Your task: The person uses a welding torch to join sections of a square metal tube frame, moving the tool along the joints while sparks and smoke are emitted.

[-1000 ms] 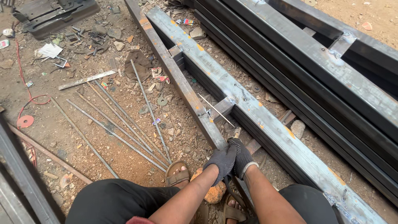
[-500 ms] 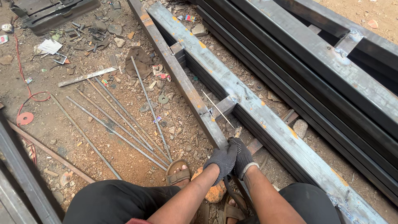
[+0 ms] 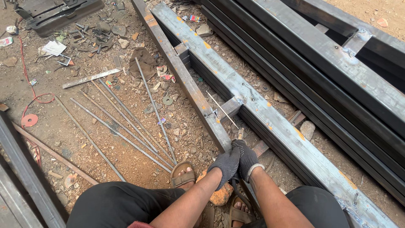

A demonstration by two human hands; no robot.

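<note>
My left hand (image 3: 225, 164) and my right hand (image 3: 249, 157), both in dark gloves, are clasped together around a welding rod holder (image 3: 240, 134). A thin welding rod (image 3: 222, 110) sticks out of it, up and to the left. Its tip is over a short steel cross piece (image 3: 231, 106). That piece joins a narrow rusty steel bar (image 3: 181, 76) to a wide grey steel beam (image 3: 278, 126). My sandalled feet (image 3: 182, 174) rest on the dirt just below the hands, beside an orange stone (image 3: 221, 195).
Several thin steel rods (image 3: 126, 122) and a flat strip (image 3: 90, 78) lie on the dirt to the left. A red cable (image 3: 25, 76), a rag (image 3: 145, 61) and scrap lie further back. Dark steel beams (image 3: 337, 76) are stacked on the right, with more steel at the left edge (image 3: 21, 173).
Both hands stay clasped on the holder in the same place, with the rod aimed as before. Only the view has shifted slightly.
</note>
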